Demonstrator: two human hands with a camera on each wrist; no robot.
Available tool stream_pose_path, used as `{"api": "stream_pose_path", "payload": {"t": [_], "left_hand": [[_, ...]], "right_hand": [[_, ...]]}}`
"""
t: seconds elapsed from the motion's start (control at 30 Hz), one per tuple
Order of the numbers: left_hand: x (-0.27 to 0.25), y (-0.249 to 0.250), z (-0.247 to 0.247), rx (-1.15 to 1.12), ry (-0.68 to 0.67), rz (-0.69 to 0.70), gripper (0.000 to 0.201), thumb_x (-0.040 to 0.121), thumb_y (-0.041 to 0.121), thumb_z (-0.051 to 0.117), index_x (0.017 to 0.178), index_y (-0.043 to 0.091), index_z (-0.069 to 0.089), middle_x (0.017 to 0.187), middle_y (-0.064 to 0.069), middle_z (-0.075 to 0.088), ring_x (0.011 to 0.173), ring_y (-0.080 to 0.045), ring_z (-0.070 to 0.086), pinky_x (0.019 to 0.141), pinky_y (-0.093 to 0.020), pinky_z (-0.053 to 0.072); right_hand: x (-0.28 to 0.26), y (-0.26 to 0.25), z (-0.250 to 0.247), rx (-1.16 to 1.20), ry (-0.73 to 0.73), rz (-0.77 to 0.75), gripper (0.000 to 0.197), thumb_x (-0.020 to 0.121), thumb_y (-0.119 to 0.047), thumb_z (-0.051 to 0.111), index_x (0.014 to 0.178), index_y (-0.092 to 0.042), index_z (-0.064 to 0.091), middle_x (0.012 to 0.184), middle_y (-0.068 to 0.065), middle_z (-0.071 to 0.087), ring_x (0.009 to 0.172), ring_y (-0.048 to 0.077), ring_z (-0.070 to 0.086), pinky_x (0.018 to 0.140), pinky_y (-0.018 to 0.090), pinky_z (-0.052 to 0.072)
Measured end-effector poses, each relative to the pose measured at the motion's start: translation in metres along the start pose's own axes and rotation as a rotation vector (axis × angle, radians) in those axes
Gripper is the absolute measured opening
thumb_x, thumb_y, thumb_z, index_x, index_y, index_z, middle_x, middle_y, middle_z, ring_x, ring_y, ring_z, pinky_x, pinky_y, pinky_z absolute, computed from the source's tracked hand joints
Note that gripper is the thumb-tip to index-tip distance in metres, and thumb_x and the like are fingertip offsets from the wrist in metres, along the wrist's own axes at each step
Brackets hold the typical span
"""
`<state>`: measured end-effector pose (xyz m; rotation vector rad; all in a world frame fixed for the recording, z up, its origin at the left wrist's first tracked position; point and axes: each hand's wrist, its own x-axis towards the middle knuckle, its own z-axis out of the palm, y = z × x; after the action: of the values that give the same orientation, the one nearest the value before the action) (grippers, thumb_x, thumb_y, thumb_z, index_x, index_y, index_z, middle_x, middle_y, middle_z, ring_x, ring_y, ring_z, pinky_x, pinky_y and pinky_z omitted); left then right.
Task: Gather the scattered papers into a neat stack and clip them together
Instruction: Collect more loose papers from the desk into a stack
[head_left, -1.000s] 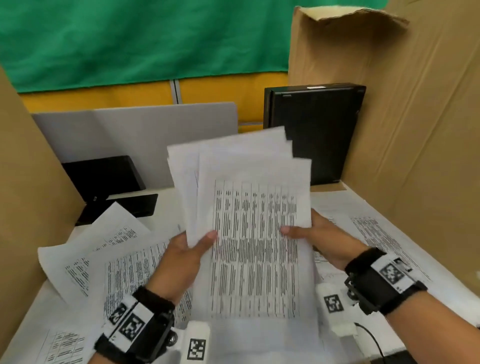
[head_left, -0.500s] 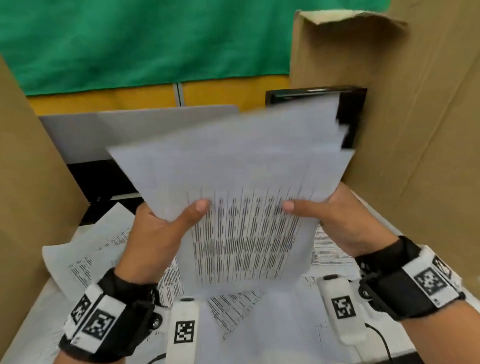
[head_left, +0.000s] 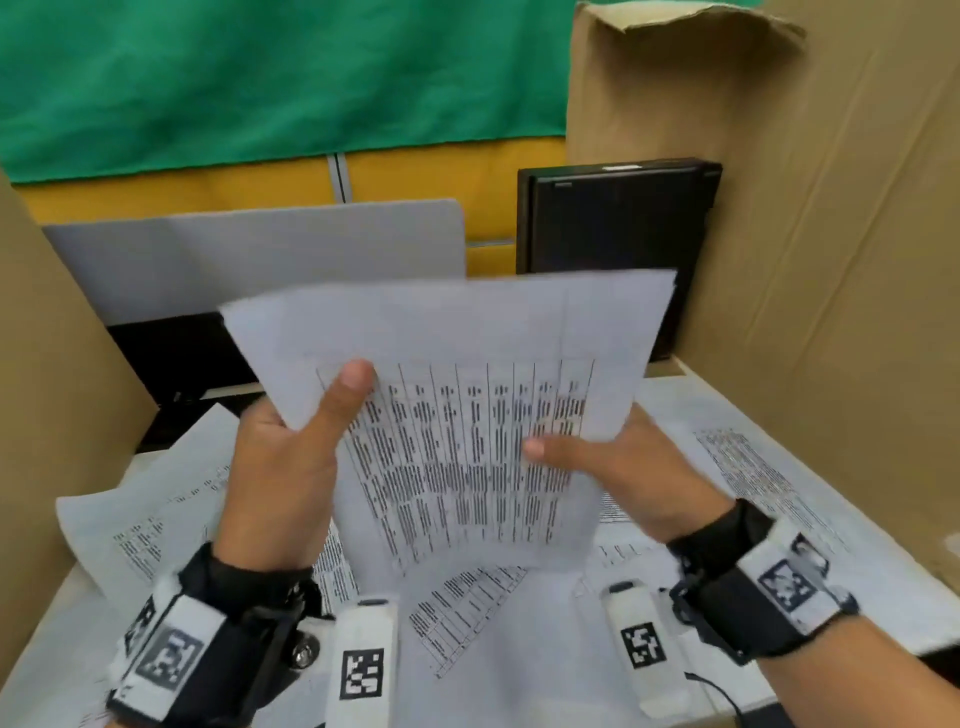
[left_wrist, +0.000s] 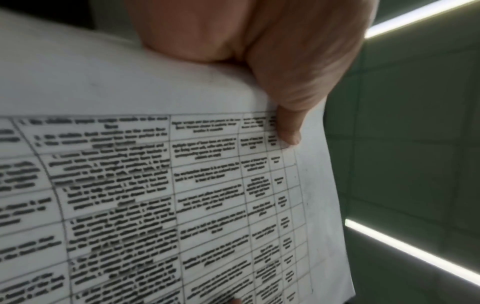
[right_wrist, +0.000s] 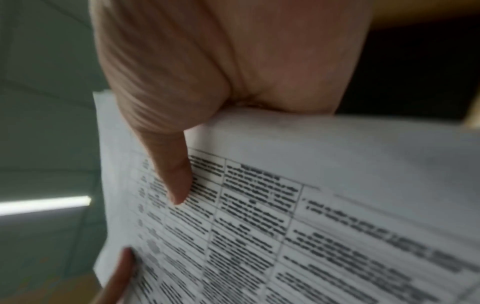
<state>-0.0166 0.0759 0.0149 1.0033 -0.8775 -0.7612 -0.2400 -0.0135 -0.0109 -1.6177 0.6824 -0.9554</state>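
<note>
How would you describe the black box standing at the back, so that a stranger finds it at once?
Start from the tall cardboard wall on the right side of the desk. The black box stands upright against it at the back, just above the sheets held in both hands. It is the only dark thing standing on edge; the other black items lie flat at the left.

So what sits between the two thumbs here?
In the head view, only the printed table on the held sheets spans between the left hand thumb and the right hand thumb.

Two hands (head_left: 280, 467) (head_left: 639, 478), one held sheaf (head_left: 467, 415), several loose sheets (head_left: 145, 525), two cardboard walls (head_left: 831, 260).
</note>
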Motion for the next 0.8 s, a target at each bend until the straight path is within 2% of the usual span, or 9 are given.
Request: {"api": "stream_pose_path", "payload": {"t": [0.1, 0.17, 0.23, 0.33, 0.4, 0.47, 0.5, 0.53, 0.8], "left_hand": [[-0.015, -0.035, -0.003, 0.382, -0.009, -0.297, 0.062, 0.076, 0.043, 0.072, 0.126, 0.008, 0.059, 0.129, -0.005, 0.065, 0.131, -0.03, 0.051, 0.108, -0.042, 0.036], [-0.015, -0.066, -0.015, 0.54, -0.098, -0.383, 0.057, 0.083, 0.047, 0.065, 0.112, -0.001, 0.063, 0.091, -0.008, 0.075, 0.09, -0.03, 0.071, 0.083, -0.041, 0.05], [-0.005, -0.09, -0.032, 0.526, -0.034, -0.398, 0.051, 0.086, 0.05, 0.061, 0.094, -0.001, 0.064, 0.057, 0.002, 0.051, 0.052, -0.016, 0.054, 0.059, -0.032, 0.041], [0.012, -0.11, -0.045, 0.249, 0.172, -0.555, 0.034, 0.093, 0.033, 0.063, 0.109, 0.002, 0.06, 0.092, -0.012, 0.062, 0.094, -0.029, 0.062, 0.091, -0.044, 0.048], [0.017, -0.128, -0.055, 0.247, 0.191, -0.656, 0.044, 0.089, 0.033, 0.068, 0.111, -0.002, 0.054, 0.093, -0.014, 0.061, 0.093, -0.033, 0.06, 0.098, -0.053, 0.043], [0.017, -0.148, -0.063, 0.409, 0.17, -0.754, 0.055, 0.088, 0.036, 0.07, 0.114, -0.008, 0.05, 0.088, -0.022, 0.059, 0.087, -0.038, 0.06, 0.098, -0.054, 0.043], [0.017, -0.156, -0.066, 0.486, 0.168, -0.783, 0.053, 0.09, 0.034, 0.067, 0.115, -0.009, 0.05, 0.117, -0.033, 0.053, 0.087, -0.037, 0.06, 0.093, -0.047, 0.045], [0.018, -0.16, -0.068, 0.537, 0.152, -0.803, 0.047, 0.091, 0.034, 0.066, 0.11, -0.007, 0.051, 0.089, -0.001, 0.033, 0.084, -0.033, 0.057, 0.083, -0.041, 0.045], [0.027, -0.169, -0.075, 0.461, 0.115, -0.898, 0.046, 0.087, 0.024, 0.072, 0.12, 0.003, 0.049, 0.115, -0.02, 0.065, 0.106, -0.041, 0.062, 0.098, -0.055, 0.048]], "right_hand": [[-0.005, 0.044, 0.005, -0.172, -0.026, 0.195, 0.038, 0.08, -0.025, 0.083, 0.099, -0.053, 0.068, 0.113, -0.021, 0.075, 0.107, -0.004, 0.068, 0.099, 0.027, 0.053], [-0.006, 0.062, 0.003, -0.201, -0.026, 0.269, 0.031, 0.081, -0.027, 0.082, 0.108, -0.04, 0.071, 0.114, -0.014, 0.076, 0.107, 0.002, 0.07, 0.1, 0.031, 0.054], [-0.003, 0.069, -0.005, -0.144, -0.005, 0.323, 0.029, 0.084, -0.027, 0.079, 0.112, -0.022, 0.075, 0.111, -0.004, 0.079, 0.104, 0.013, 0.074, 0.095, 0.031, 0.057], [0.016, 0.072, -0.034, -0.143, 0.088, 0.347, 0.033, 0.083, -0.037, 0.076, 0.108, -0.015, 0.074, 0.101, 0.003, 0.08, 0.093, 0.019, 0.075, 0.092, 0.039, 0.056], [0.035, 0.078, -0.061, -0.233, 0.147, 0.361, 0.034, 0.082, -0.044, 0.077, 0.103, -0.018, 0.074, 0.098, 0.004, 0.079, 0.087, 0.017, 0.073, 0.087, 0.04, 0.056], [0.054, 0.087, -0.086, -0.339, 0.19, 0.403, 0.035, 0.081, -0.043, 0.078, 0.103, -0.016, 0.073, 0.096, 0.005, 0.078, 0.084, 0.017, 0.071, 0.078, 0.033, 0.055], [0.064, 0.093, -0.097, -0.39, 0.211, 0.419, 0.036, 0.081, -0.041, 0.079, 0.103, -0.014, 0.072, 0.094, 0.007, 0.077, 0.081, 0.017, 0.07, 0.072, 0.029, 0.053], [0.074, 0.099, -0.106, -0.436, 0.227, 0.428, 0.036, 0.08, -0.039, 0.081, 0.103, -0.012, 0.071, 0.09, 0.007, 0.075, 0.079, 0.018, 0.068, 0.068, 0.026, 0.051], [0.135, 0.128, -0.117, -1.262, -0.027, 0.538, 0.036, 0.074, -0.045, 0.082, 0.083, -0.013, 0.068, 0.092, 0.002, 0.068, 0.092, 0.027, 0.068, 0.079, 0.034, 0.056]]}}
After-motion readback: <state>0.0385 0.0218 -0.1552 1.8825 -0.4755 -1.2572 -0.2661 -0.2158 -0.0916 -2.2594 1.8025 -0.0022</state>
